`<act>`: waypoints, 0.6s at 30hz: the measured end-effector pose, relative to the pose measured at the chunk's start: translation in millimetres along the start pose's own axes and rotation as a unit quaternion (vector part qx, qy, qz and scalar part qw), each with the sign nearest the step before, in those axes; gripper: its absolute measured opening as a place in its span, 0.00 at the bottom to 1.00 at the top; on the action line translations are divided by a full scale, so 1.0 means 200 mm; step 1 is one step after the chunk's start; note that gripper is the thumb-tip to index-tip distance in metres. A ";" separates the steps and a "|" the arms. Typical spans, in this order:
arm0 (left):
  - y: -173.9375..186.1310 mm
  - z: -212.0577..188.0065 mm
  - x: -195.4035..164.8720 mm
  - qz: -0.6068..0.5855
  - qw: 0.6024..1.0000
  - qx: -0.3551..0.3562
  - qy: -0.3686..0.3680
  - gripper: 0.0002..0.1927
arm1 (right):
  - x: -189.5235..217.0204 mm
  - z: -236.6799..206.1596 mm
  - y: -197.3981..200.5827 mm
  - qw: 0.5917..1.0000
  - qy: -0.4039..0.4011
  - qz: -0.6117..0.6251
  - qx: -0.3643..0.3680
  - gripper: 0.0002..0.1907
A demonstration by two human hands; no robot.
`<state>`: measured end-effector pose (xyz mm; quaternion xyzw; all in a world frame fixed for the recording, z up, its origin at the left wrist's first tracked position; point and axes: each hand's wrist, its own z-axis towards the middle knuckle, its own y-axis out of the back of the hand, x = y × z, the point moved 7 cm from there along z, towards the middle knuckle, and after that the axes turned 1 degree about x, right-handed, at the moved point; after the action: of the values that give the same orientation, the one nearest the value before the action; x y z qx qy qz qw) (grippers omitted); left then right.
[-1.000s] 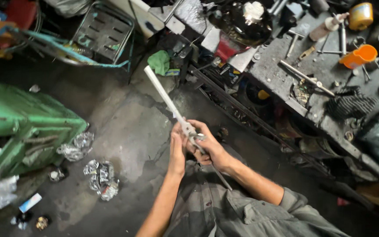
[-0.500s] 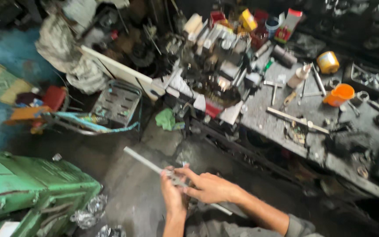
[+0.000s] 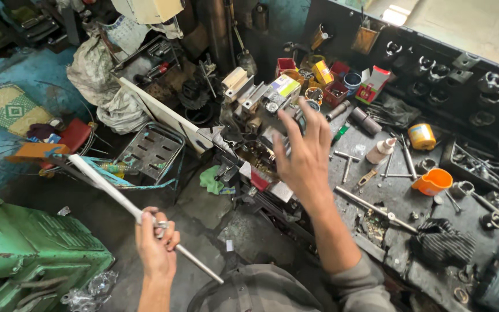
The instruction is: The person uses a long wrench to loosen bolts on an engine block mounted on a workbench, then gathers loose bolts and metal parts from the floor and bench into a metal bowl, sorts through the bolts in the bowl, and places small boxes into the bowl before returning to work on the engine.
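- Rod [image 3: 119,197]: long, pale metal, slanting from left of centre down to the lower middle of the frame; I see it clamped near its midpoint.
- Left hand [image 3: 156,248]: lower left of centre, fist wrapped tight around the rod.
- Right hand [image 3: 304,153]: mid-frame, fingers spread wide, holding nothing, raised over the cluttered bench [image 3: 399,196].
- Orange cup [image 3: 431,181]: right of centre, on the bench.
- Green machine [image 3: 24,248]: lower left corner.
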<state>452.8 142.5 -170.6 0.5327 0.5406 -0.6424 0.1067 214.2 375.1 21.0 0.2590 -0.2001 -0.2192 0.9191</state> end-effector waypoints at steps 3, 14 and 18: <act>-0.10 -0.01 0.14 -0.028 0.998 0.016 0.050 0.11 | -0.02 0.11 -0.06 0.997 0.049 -0.061 0.028 0.21; -0.07 0.04 0.29 -0.012 0.994 -0.020 0.108 0.12 | -0.16 0.19 0.00 0.983 0.013 0.182 -0.023 0.11; 0.01 0.07 0.25 0.010 0.995 -0.049 0.086 0.11 | -0.09 0.18 -0.03 0.992 0.099 0.040 0.073 0.20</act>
<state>425.8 152.0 -215.2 0.5857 0.5733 -0.5655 0.0925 180.7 365.9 41.1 0.3379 -0.1336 -0.1405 0.9210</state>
